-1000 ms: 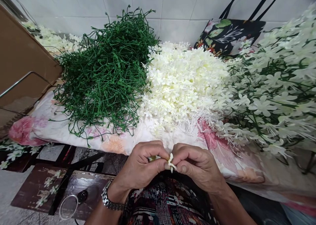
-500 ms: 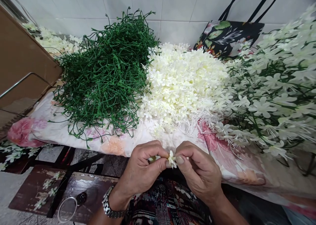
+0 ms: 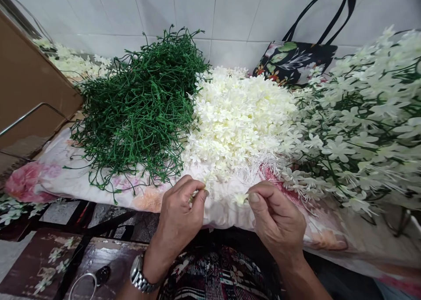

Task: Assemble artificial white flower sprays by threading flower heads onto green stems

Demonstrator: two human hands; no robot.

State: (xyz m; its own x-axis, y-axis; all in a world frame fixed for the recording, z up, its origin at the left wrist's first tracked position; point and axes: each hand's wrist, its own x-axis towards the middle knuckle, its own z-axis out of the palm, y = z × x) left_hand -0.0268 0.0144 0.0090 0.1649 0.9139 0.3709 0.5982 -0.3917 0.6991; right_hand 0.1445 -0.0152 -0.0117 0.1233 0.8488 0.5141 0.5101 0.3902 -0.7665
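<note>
My right hand (image 3: 278, 223) is closed in a pinch, with a small white artificial flower (image 3: 241, 199) at its fingertips, petals toward the left. My left hand (image 3: 182, 214), a metal watch on its wrist, is closed too. A pale greenish bit shows at its thumb and index finger, too small to name. The two hands are apart above the front edge of the flowered cloth (image 3: 226, 212). Behind them lies a heap of loose white artificial blossoms (image 3: 240, 116), with thin white stamen strands (image 3: 263, 168) at its front. Left of it is a pile of green plastic stems (image 3: 138, 111).
Finished-looking white flower sprays (image 3: 355, 137) fill the right side. A black floral bag (image 3: 296, 63) leans at the tiled wall. A cardboard box (image 3: 33, 72) stands at the left. Below left, a brown stool (image 3: 115, 256) carries a clear ring-shaped object (image 3: 83, 287).
My hands have moved apart, the left one leftward and the right one rightward. The white flower that was between both hands is now at my right fingertips only. The view has shifted slightly.
</note>
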